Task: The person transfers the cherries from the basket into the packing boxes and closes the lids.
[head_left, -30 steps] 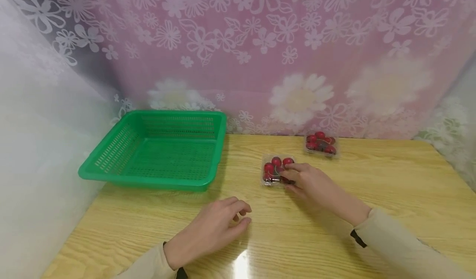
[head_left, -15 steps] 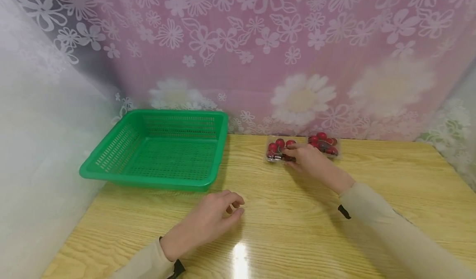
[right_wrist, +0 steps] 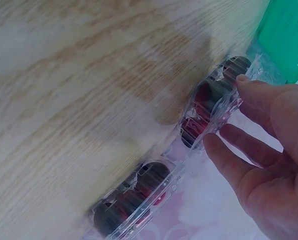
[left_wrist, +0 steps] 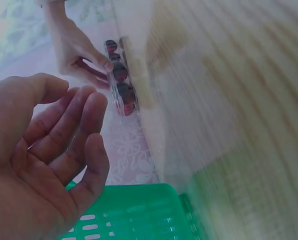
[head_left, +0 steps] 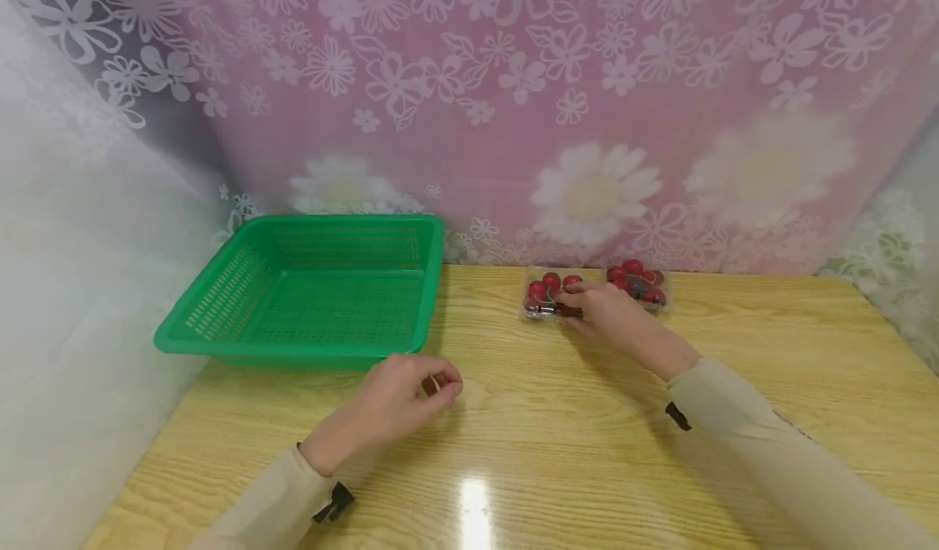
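Note:
A clear plastic box of cherries (head_left: 542, 291) lies flat near the table's back edge. My right hand (head_left: 612, 318) grips its right end, the thumb at the near side and fingers over the lid. In the right wrist view, thumb and fingertips touch the box (right_wrist: 209, 97) and the other fingers stand apart. Just to the right sits a second clear box of cherries (head_left: 637, 281), partly behind my right hand. My left hand (head_left: 389, 399) hovers over the table by the basket's front right corner, fingers loosely curled, nothing in it.
A green plastic basket (head_left: 433, 289) with slotted walls stands at the left of the wooden table (head_left: 557, 452). Behind the table hangs a pink flowered curtain (head_left: 469, 151). A pale cloth (head_left: 95, 248) hangs on the left side.
My right hand moved the nearer box back until it lay beside the second box, then stayed there. My left hand drifted left, closer to the basket.

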`<state>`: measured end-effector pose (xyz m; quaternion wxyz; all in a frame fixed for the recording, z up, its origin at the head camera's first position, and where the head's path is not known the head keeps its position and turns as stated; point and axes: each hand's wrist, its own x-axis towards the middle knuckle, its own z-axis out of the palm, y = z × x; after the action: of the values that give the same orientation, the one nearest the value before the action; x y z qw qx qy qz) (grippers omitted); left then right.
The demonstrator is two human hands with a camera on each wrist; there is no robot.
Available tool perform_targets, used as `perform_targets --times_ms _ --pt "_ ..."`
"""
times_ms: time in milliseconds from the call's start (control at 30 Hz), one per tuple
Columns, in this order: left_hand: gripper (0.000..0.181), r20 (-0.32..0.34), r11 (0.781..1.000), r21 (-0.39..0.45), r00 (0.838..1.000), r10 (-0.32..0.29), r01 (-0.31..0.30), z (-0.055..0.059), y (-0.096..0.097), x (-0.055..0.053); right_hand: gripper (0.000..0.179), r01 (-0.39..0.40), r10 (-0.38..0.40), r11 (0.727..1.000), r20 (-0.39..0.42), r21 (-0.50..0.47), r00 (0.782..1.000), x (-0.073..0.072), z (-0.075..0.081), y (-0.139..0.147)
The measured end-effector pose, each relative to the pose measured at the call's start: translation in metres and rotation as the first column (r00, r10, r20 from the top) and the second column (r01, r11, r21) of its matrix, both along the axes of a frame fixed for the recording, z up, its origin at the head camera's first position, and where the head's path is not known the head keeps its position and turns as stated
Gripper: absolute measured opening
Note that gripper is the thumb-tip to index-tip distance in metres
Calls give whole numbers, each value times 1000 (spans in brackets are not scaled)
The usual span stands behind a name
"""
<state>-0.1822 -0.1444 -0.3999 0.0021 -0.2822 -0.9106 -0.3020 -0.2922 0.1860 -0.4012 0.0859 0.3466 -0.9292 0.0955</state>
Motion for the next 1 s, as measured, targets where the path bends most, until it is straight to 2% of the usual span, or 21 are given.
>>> perform_targets --times_ms 400,633,767,867,933,1000 --pt "17 106 999 2 993 -47 47 2 -7 -13 37 1 -1 1000 0 -2 1000 -2 0 0" --pt "16 110 997 -11 991 -76 78 -1 -6 -10 41 58 -56 997 49 -44 997 2 -4 7" --pt "16 49 998 -30 997 -55 56 -4 -5 0 43 83 -76 992 77 -100 994 9 -5 13" --pt "18 -36 999 -41 999 -7 5 -9 -8 14 45 110 -98 988 112 -109 989 23 -3 16" --pt "23 -110 997 -61 993 41 -48 -13 -11 26 47 142 -128 984 130 -104 983 38 -1 18" --pt "30 -179 989 -82 978 106 -122 -17 -17 38 49 170 -156 981 140 -98 978 54 1 19"
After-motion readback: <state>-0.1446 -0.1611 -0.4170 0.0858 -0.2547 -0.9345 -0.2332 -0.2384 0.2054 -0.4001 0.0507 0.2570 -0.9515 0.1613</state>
